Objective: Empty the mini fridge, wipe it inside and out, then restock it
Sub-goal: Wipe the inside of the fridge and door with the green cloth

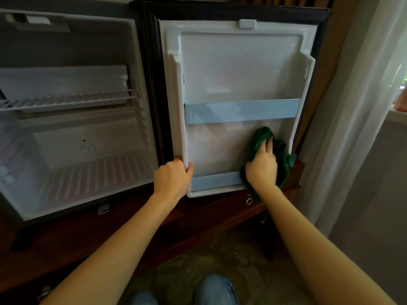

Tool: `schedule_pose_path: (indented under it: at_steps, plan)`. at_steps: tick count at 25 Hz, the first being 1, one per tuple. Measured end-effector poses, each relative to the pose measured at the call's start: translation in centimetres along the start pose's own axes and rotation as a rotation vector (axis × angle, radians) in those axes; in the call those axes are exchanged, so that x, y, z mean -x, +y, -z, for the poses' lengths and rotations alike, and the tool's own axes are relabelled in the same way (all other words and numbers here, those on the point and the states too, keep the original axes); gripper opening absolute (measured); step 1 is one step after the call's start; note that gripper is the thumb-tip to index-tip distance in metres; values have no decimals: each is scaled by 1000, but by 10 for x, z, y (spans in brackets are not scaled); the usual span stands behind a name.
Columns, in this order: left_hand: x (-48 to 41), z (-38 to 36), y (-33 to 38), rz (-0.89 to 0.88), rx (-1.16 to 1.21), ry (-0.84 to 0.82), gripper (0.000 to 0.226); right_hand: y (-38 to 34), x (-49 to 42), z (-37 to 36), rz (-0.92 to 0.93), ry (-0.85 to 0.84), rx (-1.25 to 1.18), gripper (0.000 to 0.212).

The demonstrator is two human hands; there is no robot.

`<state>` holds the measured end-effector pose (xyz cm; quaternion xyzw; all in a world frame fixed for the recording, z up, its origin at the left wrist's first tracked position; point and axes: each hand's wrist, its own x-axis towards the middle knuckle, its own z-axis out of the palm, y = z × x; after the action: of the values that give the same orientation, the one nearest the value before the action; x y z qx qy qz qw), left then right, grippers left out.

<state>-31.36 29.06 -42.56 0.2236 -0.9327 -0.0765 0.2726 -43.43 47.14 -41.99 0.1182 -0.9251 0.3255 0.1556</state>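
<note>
Fingers (269, 144) of right hand (262, 167) are clutching green cloth (261, 136) between door rails (242, 111); left hand (172, 180) is gripping door edge (176, 106)

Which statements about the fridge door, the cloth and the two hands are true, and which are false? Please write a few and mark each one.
1. The right hand holds a green cloth against the inner side of the fridge door. True.
2. The left hand holds a spray bottle. False: it grips the door's lower left edge.
3. The wire shelf carries bottles. False: nothing shows on it.
4. The green cloth is below the upper blue door rail. True.
</note>
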Motion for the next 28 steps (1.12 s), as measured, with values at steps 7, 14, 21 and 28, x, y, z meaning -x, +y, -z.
schedule_pose_path:
  at_steps: [7,14,21,28]
  plan:
    - [-2,1,5,3,-23,-5,35,-81,62,-41,277,-215,-39,76]
    - [1,1,-1,9,22,-12,37,-2,25,-16,274,-134,46,82]
    - [1,-2,-5,5,40,-14,37,-3,13,-4,-119,-18,-138,77]
    - [3,3,-3,7,0,12,39,-62,69,-40,638,-192,283,63]
